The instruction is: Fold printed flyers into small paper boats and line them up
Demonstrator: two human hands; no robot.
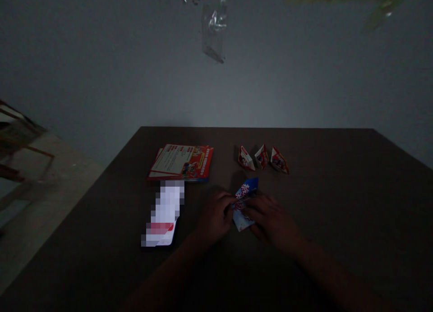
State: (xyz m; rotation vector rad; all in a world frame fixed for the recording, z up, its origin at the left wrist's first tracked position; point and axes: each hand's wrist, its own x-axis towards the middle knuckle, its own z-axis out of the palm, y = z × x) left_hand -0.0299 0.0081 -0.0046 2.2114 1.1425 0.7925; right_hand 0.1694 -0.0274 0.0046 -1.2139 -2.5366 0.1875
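A partly folded sheet of printed paper (242,221), blue and white with red patterns, lies between my two hands on the dark table (324,185). My left hand (216,213) is closed on its left edge, with the fingertips near the middle crease. From the right, my right hand (270,215) presses its fingers onto the paper, and its thumb sits low beside the near corner. One blue pointed end sticks up beyond the fingers. Behind it stand several small folded paper boats (279,161), red and white.
A stack of printed leaflets (179,161) lies at the back left. Nearer me is a phone (164,215) with its screen lit and blurred out. The wall (270,86) rises behind the table, with a clear plastic pouch (214,30) on it. A wooden chair (23,145) stands far left.
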